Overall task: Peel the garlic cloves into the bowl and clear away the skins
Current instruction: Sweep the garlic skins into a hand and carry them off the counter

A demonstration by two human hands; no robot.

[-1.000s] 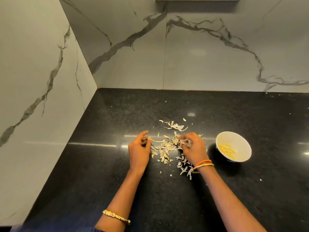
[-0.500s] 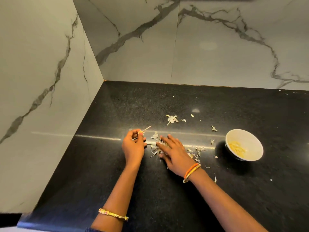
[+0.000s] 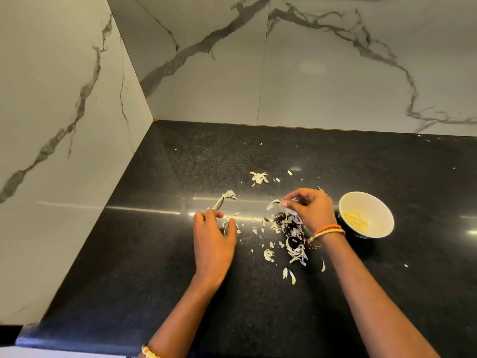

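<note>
Since half a second ago the right hand (image 3: pixel 311 211) has gone from lying flat with spread fingers near the middle of the skins to a raised, curled pose nearer the bowl (image 3: pixel 386 215). Its thumb and fingertips now pinch a pale piece of garlic skin (image 3: pixel 275 202), and more skins hang below its palm. The left hand (image 3: pixel 213 241) has stayed at almost the same place, but the thin stalk (image 3: pixel 223 200) that it held before now lies on the counter just beyond its fingertips. This hand rests palm down on the black counter (image 3: pixel 154 254), with the fingers bent over a few small skin flakes (image 3: pixel 228 223); whether it really grips them I cannot tell, it looks more like touching than holding.

Most of the loose skins (image 3: pixel 296 246) are in a heap under and just in front of the right wrist, with single flakes scattered toward the person. One small separate cluster (image 3: pixel 259 177) lies farther back, well apart from both hands.

Standing on the counter to the right of the right hand, close to its wrist, the white bowl is upright and holds the peeled yellowish cloves (image 3: pixel 357 219) at its bottom.

Orange and yellow threads (image 3: pixel 327 229) are tied around the right wrist, and a beaded bracelet (image 3: pixel 149 352) is on the left forearm at the lower edge. Grey-veined marble walls (image 3: pixel 335 73) meet in the corner behind the counter.
</note>
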